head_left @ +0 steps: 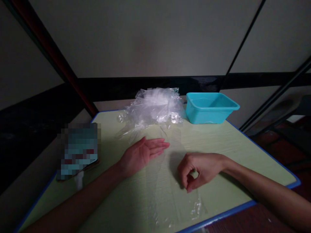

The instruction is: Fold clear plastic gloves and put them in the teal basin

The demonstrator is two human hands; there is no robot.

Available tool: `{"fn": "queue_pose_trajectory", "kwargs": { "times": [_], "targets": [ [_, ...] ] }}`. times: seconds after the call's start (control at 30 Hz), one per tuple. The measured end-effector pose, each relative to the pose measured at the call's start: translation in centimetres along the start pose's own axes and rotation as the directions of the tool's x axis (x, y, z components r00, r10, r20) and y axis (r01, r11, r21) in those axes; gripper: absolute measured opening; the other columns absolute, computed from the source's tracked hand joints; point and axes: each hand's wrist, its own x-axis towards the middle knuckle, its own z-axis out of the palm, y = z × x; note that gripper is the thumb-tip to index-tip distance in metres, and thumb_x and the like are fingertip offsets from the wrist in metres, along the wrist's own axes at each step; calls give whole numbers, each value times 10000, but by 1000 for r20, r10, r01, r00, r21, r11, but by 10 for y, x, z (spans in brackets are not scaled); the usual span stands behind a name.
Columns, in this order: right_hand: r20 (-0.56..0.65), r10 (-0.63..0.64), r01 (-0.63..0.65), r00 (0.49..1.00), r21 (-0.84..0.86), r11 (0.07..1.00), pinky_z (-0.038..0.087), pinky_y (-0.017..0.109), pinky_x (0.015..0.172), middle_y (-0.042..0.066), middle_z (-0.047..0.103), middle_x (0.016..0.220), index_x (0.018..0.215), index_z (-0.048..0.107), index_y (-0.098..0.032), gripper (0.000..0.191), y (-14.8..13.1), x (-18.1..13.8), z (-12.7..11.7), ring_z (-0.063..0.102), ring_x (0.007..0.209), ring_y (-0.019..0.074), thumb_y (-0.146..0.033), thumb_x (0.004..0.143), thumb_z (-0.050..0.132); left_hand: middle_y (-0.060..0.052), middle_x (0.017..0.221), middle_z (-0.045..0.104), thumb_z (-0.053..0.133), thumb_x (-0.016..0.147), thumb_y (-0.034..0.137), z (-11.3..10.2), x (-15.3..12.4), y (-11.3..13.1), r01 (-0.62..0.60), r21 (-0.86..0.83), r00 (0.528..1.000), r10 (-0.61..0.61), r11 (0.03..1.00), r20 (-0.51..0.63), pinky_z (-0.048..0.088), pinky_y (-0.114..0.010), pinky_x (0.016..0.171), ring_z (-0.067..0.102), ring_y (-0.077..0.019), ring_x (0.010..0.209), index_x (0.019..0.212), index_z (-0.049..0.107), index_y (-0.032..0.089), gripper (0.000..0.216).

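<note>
A clear plastic bag (pixel 161 194) lies spread over the table between my two hands, its wrinkled lower end close to the front edge. My left hand (pixel 143 153) is open over the bag's upper left part, fingers stretched out and together, palm turned partly up. Over the bag's right side, my right hand (pixel 198 170) is curled, with thumb and fingertips pinched together near the surface. Whether the bag's thin film is between those fingertips cannot be made out. Beyond the hands sits a heaped pile of clear plastic bags (pixel 156 108).
A turquoise plastic basin (pixel 206 116) stands at the back right of the pale yellow table (pixel 233 142), which has a blue rim. At the left edge lies a blurred-out object (pixel 79 150), with a small white thing (pixel 79 179) beside it. A wall panel rises behind.
</note>
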Motion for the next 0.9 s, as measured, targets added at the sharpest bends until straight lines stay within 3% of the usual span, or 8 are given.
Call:
{"fn": "queue_pose_trajectory", "kwargs": {
  "times": [0.07,0.23,0.43,0.67,0.9],
  "targets": [
    [55,-3,3,998,-8,1000,376,167,497,-11,544,579,683,626,-87,207,1,-2,0,483,514,61,-282,737,665,-144,1184,574,367,902,395,2,-1,2,-14,-24,1000,14,1000,14,160,-408,1028,414,-266,1199,1115,586,74,443],
    [212,17,-4,977,-61,998,364,152,495,-40,535,554,666,618,-98,112,-5,-9,-2,482,491,47,-160,681,709,-151,1178,578,432,879,371,-2,-1,-5,126,122,991,-131,984,30,171,-435,1014,447,-282,1166,1137,568,91,404],
    [339,77,-8,938,-198,980,344,140,474,-48,548,551,680,629,-85,160,-17,-10,1,487,479,42,-74,579,754,-145,1204,559,398,881,428,-5,1,-6,188,124,982,-191,974,11,154,-429,1025,412,-273,1196,1140,559,97,450],
    [325,178,-33,929,-408,913,278,177,445,-56,579,555,674,648,-126,102,-28,-11,7,498,506,60,-163,621,727,-147,1182,575,435,875,353,-4,1,-5,165,153,986,-166,974,-7,169,-435,1023,445,-271,1166,1121,573,91,385],
    [237,229,-43,944,-599,799,187,219,406,-73,562,522,653,656,-179,65,-42,-14,14,371,431,68,-172,602,697,-142,1167,587,433,878,342,-3,0,-6,162,163,987,-161,973,-20,185,-437,1015,466,-265,1148,1105,585,101,364]
  ]
}}
